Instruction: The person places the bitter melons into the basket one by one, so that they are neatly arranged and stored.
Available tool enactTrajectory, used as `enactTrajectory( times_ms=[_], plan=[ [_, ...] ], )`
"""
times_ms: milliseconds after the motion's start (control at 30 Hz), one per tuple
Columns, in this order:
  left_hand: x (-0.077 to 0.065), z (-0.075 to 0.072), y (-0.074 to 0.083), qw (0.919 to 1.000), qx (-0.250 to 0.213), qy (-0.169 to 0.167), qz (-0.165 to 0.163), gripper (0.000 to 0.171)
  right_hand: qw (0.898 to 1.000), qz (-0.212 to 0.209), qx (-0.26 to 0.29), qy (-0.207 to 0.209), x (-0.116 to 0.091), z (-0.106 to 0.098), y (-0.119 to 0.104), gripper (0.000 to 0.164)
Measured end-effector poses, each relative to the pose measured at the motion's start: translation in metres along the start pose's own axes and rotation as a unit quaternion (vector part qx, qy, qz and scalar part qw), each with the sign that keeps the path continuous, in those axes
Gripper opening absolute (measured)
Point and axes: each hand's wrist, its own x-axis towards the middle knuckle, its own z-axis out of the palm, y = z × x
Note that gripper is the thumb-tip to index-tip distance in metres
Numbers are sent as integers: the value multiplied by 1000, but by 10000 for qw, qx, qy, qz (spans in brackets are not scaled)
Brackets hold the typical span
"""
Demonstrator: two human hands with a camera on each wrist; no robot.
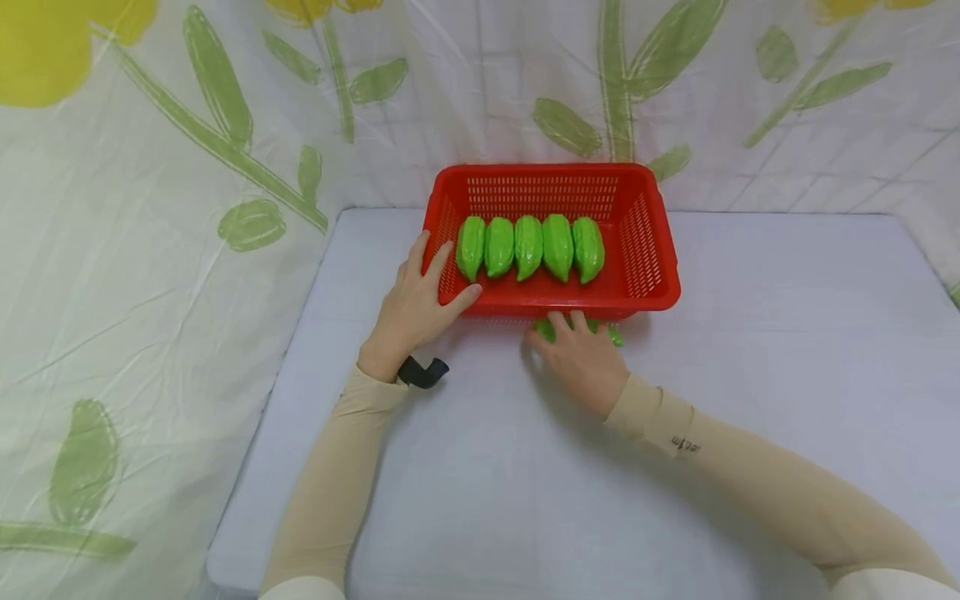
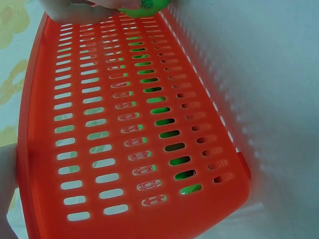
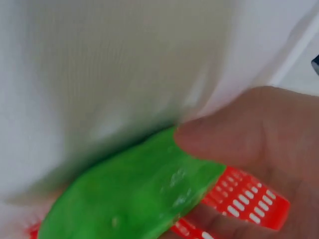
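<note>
My right hand holds a glossy green ridged fruit just outside the front wall of a red plastic basket. Its thumb presses on one side of the fruit, and other fingers lie across it. My left hand grips the basket's front left corner, fingers over the left rim and thumb over the front rim. Inside the basket, several matching green fruits stand side by side in a row, pointed tips toward me. Through the slots of the basket wall in the left wrist view, green shows.
The basket stands at the back of a white-covered table, close to a hanging sheet printed with leaves. A short black strap end sticks out at the left wrist.
</note>
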Motion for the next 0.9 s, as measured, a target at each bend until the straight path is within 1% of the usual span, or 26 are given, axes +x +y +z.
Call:
enactTrajectory(
  times_ms=[67,167,333,433,533,633,733,900],
  plan=[
    [-1,0,0,10000,11,-9,-9,91,9999,-105,-68,61,0,0,2,45],
    [-1,-1,0,10000,25,-22,-11,90,9997,-166,-144,-48,0,1,4,46],
    [-2,-1,1,10000,-3,-17,11,89,9993,-143,163,-313,-1,3,8,41],
    [-2,-1,1,10000,-11,0,24,89,9988,-243,279,-305,-3,2,8,40],
    [-2,-1,1,10000,1,6,42,89,9982,-396,356,-266,-7,0,8,43],
    [-2,-1,1,10000,0,-7,43,89,9967,-554,517,-292,-12,-7,7,51],
    [-2,-1,0,10000,1,-28,38,90,9941,-595,814,-399,-17,-17,4,56],
    [-1,-1,-1,10000,-5,-63,36,90,9875,-453,1331,-715,-22,-39,1,57]
  ],
)
